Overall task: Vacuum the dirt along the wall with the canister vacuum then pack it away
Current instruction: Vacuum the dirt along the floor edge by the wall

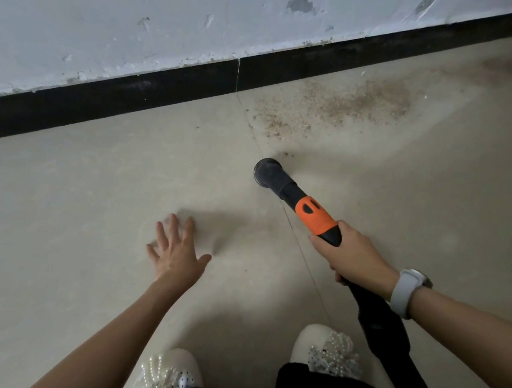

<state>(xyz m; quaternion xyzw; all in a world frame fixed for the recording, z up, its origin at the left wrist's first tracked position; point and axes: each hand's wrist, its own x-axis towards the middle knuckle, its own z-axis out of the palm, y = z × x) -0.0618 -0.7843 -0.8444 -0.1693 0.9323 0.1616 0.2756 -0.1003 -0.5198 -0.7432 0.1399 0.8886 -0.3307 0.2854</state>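
My right hand (pixel 354 254) grips the orange and black handle (pixel 317 217) of the vacuum hose, with a white watch on the wrist. The round dark nozzle (pixel 268 171) points at the beige tiled floor, a short way below a patch of brown dirt (pixel 336 107) spread near the black baseboard (pixel 164 89). The black hose (pixel 383 327) trails down past my right forearm. My left hand (pixel 176 251) hovers over the floor to the left of the nozzle, fingers spread and holding nothing. The canister itself is out of view.
A scuffed white wall (pixel 140 17) runs diagonally above the baseboard. More faint dirt (pixel 498 66) lies further right along the wall. My two white beaded shoes (pixel 325 351) stand at the bottom edge. A tile joint (pixel 304 262) runs under the nozzle.
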